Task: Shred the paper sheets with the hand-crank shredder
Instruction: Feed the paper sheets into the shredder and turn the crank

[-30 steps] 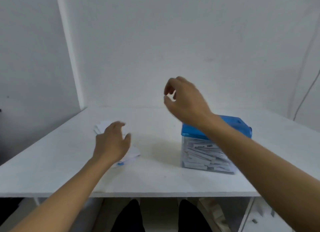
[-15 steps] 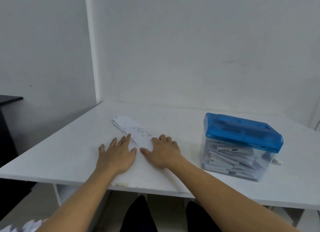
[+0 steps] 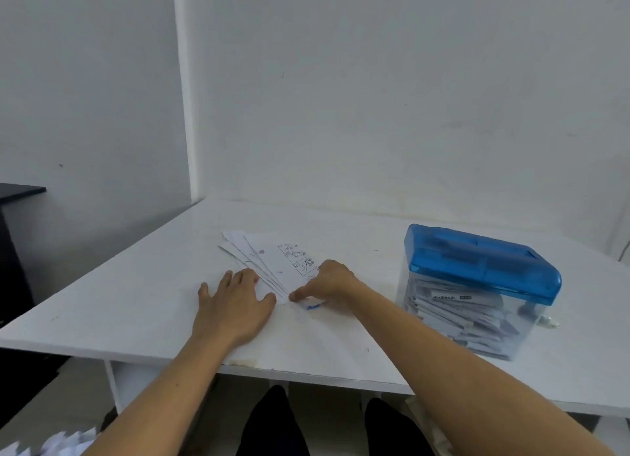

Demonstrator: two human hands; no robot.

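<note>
Shredder [image 3: 477, 271] glossy plastic (translucent); table [image 3: 136, 285] smooth.

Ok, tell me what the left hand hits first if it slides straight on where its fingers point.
The paper sheets: the left hand lies flat on the table, its fingertips at the fan's near edge. Past the sheets the table looks free up to the wall, as far as depth shows.

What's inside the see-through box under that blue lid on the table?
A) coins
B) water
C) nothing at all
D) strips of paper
D: the clear bin of the shredder is packed with white paper strips, seen through its wall.
</note>
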